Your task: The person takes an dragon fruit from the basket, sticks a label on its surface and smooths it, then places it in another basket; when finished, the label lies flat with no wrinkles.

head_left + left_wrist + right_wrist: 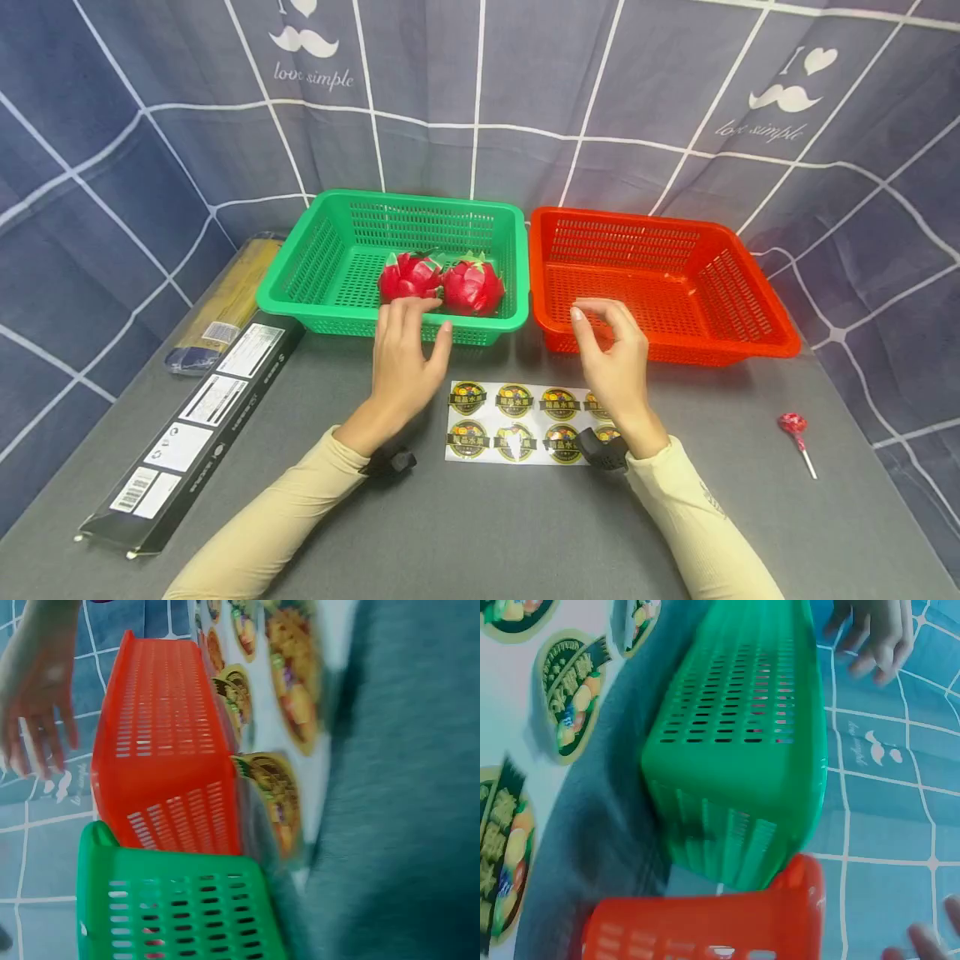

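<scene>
Two red dragon fruits [473, 286] lie side by side at the right end of the green basket [315, 315]. My left hand [405, 358] hovers at that basket's front rim, fingers spread loosely toward the fruit, holding nothing. Over the near left corner of the red basket [712, 346] is my right hand [618, 358], its fingers loosely bent and nothing between them. Its fingers also hang down in the left wrist view. A white sheet of round fruit stickers [491, 423] lies between the forearms, partly covered by the right wrist.
On the left lie a long black box [198, 437] with white labels and a yellow packet [232, 287] in clear wrap. A red lollipop [793, 423] rests at the right. Behind the baskets hangs a blue checked cloth [420, 75].
</scene>
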A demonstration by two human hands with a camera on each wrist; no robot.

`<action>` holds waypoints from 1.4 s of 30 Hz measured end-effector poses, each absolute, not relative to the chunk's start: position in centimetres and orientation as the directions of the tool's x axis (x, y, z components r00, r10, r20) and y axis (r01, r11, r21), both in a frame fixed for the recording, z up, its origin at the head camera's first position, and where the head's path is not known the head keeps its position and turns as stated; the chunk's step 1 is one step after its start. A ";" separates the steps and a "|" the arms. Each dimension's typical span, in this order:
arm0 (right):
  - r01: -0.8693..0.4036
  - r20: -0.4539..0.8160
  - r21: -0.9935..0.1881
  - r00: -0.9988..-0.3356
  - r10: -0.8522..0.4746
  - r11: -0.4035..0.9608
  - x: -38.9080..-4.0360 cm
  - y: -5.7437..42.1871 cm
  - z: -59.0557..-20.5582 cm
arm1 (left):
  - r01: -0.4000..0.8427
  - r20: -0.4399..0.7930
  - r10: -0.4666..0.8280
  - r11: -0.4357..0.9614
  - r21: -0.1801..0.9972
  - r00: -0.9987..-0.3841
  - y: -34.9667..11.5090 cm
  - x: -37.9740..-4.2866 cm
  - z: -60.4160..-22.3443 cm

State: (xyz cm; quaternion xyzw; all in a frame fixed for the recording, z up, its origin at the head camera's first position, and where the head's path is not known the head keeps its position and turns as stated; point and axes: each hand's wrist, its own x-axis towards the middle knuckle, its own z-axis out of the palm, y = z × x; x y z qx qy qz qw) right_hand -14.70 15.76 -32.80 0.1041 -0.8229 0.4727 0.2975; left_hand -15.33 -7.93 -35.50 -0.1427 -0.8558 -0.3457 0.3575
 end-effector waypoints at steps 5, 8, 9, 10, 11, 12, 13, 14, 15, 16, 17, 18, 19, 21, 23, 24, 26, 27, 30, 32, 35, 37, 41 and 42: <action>-0.543 0.637 -0.748 -0.749 0.183 0.382 -14.5 14.5 -32.8 | 0.367 0.636 -0.247 0.644 0.671 -0.731 -9.1 -15.1 -36.5; -0.543 0.620 -0.771 -0.759 0.197 0.334 -14.5 13.8 -33.1 | 0.223 0.508 -0.388 0.581 0.782 -0.769 -9.5 -15.0 -36.8; -0.542 0.616 -0.776 -0.760 0.205 0.324 -14.6 13.6 -33.3 | 0.177 0.463 -0.419 0.562 0.808 -0.781 -9.6 -15.0 -36.9; -0.541 0.611 -0.783 -0.762 0.217 0.305 -14.6 13.4 -33.4 | 0.137 0.425 -0.444 0.547 0.826 -0.789 -9.6 -15.0 -36.9; -0.543 0.607 -0.788 -0.761 0.228 0.289 -14.6 13.1 -33.6 | 0.105 0.393 -0.460 0.535 0.838 -0.796 -9.6 -15.0 -37.0; -0.545 0.605 -0.793 -0.760 0.239 0.272 -14.7 12.9 -33.7 | 0.077 0.366 -0.469 0.528 0.846 -0.804 -9.6 -15.0 -37.1; -0.551 0.603 -0.796 -0.759 0.247 0.252 -14.7 12.7 -33.9 | 0.058 0.344 -0.472 0.521 0.851 -0.812 -9.6 -15.0 -37.2; -0.554 0.598 -0.801 -0.760 0.254 0.227 -14.7 12.6 -34.0 | 0.046 0.328 -0.472 0.516 0.855 -0.818 -9.6 -15.0 -37.2; -0.559 0.596 -0.803 -0.760 0.261 0.207 -14.8 12.4 -34.2 | 0.037 0.318 -0.471 0.514 0.857 -0.823 -9.6 -15.1 -37.4; -0.563 0.593 -0.805 -0.760 0.264 0.186 -14.8 12.2 -34.3 | 0.031 0.312 -0.470 0.515 0.857 -0.826 -9.7 -15.1 -37.5; -0.566 0.591 -0.806 -0.762 0.266 0.170 -14.9 12.1 -34.4 | 0.028 0.309 -0.469 0.515 0.857 -0.827 -9.7 -15.2 -37.6; -0.568 0.589 -0.808 -0.763 0.266 0.158 -15.0 12.0 -34.5 | 0.025 0.307 -0.468 0.517 0.856 -0.829 -9.8 -15.3 -37.7; -0.571 0.587 -0.808 -0.765 0.266 0.144 -15.1 11.9 -34.6 | 0.023 0.307 -0.467 0.520 0.854 -0.829 -9.8 -15.4 -37.8; -0.570 0.581 -0.812 -0.768 0.268 0.128 -15.5 11.7 -34.8 | 0.017 0.308 -0.465 0.531 0.847 -0.830 -9.9 -15.5 -38.1; -0.565 0.571 -0.818 -0.775 0.270 0.107 -15.9 11.5 -34.9 | 0.014 0.309 -0.458 0.541 0.841 -0.833 -10.0 -15.6 -38.2; -0.562 0.566 -0.821 -0.780 0.269 0.099 -16.2 11.3 -35.0 | 0.017 0.311 -0.453 0.546 0.838 -0.836 -10.0 -15.6 -38.3; -0.552 0.551 -0.830 -0.790 0.267 0.080 -16.6 11.0 -35.1 | 0.028 0.320 -0.442 0.550 0.835 -0.838 -10.1 -15.7 -38.4; -0.547 0.546 -0.834 -0.796 0.262 0.074 -16.8 10.7 -35.1 | 0.038 0.325 -0.436 0.549 0.835 -0.839 -10.1 -15.7 -38.5; -0.538 0.534 -0.842 -0.812 0.235 0.053 -17.3 10.0 -35.1 | 0.063 0.335 -0.421 0.541 0.839 -0.843 -10.3 -15.8 -38.5; -0.536 0.530 -0.843 -0.820 0.218 0.035 -17.6 9.5 -34.9 | 0.067 0.332 -0.416 0.536 0.841 -0.847 -10.3 -15.9 -38.6; -0.541 0.529 -0.841 -0.825 0.197 -0.007 -18.2 8.7 -34.6 | 0.061 0.323 -0.410 0.537 0.841 -0.853 -10.3 -16.0 -38.6; -0.540 0.526 -0.842 -0.829 0.190 -0.023 -18.6 8.1 -34.3 | 0.057 0.322 -0.411 0.540 0.840 -0.853 -10.3 -16.0 -38.6; -0.514 0.504 -0.857 -0.850 0.157 -0.034 -19.9 7.2 -33.7 | 0.047 0.322 -0.418 0.548 0.835 -0.849 -10.3 -15.8 -38.5; -0.496 0.486 -0.867 -0.861 0.149 -0.037 -20.2 6.9 -33.4 | 0.044 0.322 -0.420 0.550 0.834 -0.848 -10.3 -15.8 -38.5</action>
